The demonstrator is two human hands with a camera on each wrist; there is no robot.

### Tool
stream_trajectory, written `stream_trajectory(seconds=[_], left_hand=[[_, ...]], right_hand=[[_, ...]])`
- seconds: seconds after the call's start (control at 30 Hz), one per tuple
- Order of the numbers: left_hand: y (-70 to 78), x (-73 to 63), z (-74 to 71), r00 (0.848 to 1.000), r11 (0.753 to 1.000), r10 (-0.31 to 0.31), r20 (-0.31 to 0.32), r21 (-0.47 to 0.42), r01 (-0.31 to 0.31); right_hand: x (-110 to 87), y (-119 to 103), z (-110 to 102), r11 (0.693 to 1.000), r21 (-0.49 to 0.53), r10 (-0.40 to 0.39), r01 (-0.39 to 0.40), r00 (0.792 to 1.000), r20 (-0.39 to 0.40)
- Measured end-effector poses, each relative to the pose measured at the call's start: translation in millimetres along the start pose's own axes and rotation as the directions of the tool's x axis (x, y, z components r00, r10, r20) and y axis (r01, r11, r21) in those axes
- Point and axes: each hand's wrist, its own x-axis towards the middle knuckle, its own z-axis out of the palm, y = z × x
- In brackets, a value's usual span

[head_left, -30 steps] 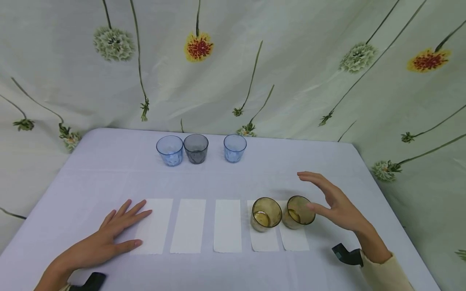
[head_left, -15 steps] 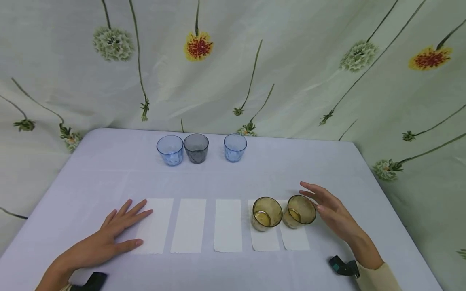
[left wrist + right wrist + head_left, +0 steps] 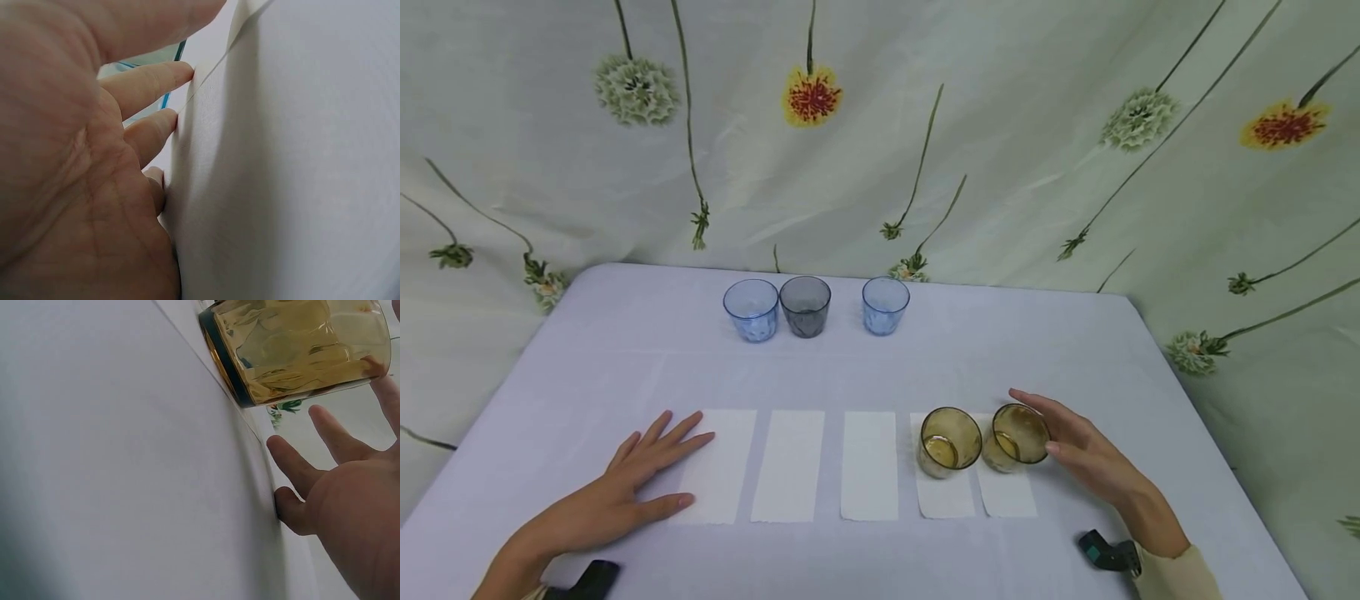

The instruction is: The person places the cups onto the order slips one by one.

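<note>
Two amber glasses stand upright side by side at the table's right: the left amber glass (image 3: 950, 443) and the right amber glass (image 3: 1016, 440). My right hand (image 3: 1093, 454) is at the outer side of the right one, fingers behind it and thumb at its near side. In the right wrist view that amber glass (image 3: 306, 347) stands by the spread fingers (image 3: 340, 434), one seen partly through it. Whether skin touches glass is hard to tell. My left hand (image 3: 625, 492) rests flat, fingers spread, by the leftmost white paper strip (image 3: 722, 467).
A blue glass (image 3: 751, 312), a grey glass (image 3: 805, 308) and another blue glass (image 3: 885, 308) stand along the back of the white-covered table (image 3: 602, 358). Several paper strips lie in a row, the amber glasses on the two rightmost. A flower-print curtain (image 3: 1015, 150) hangs behind.
My right hand has come down and in beside the right amber glass, its fingers now lower and closer around the outer side. The left hand and the glasses have stayed put.
</note>
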Motion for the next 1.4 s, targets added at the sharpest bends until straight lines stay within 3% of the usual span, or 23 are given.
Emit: stream_trajectory(seconds=[0.4, 0.57, 0.77, 0.9, 1.2, 1.4], left_hand=[[1.5, -0.1, -1.3, 1.000, 1.000, -0.018, 0.003, 0.002, 0.018], [4.8, 3.5, -6.1, 0.998, 0.998, -0.058, -0.005, -0.001, 0.058], [15.3, 12.7, -23.8, 0.987, 0.987, -0.162, 0.004, 0.016, 0.162], [26.0, 21.2, -37.7, 0.981, 0.980, -0.194, 0.004, 0.052, 0.193], [53.7, 43.5, -61.2, 0.990, 0.988, -0.137, -0.040, 0.066, 0.140], [71.3, 70.2, -66.4, 0.995, 0.998, -0.065, -0.078, 0.019, 0.066]], right_hand=[[-0.6, -2.9, 2.4, 0.998, -0.007, 0.064, -0.065, 0.998, -0.026], [-2.1, -5.4, 2.3, 0.996, -0.025, 0.083, -0.084, 0.996, -0.035], [-2.1, -6.2, 1.9, 0.993, -0.057, 0.097, -0.099, 0.995, -0.035], [-2.5, -5.5, 1.9, 0.992, -0.071, 0.104, -0.107, 0.994, -0.033], [-1.7, -6.8, -0.1, 0.990, -0.073, 0.117, -0.119, 0.993, -0.031], [1.7, -5.7, -2.7, 0.993, -0.073, 0.095, -0.096, 0.995, -0.012]])
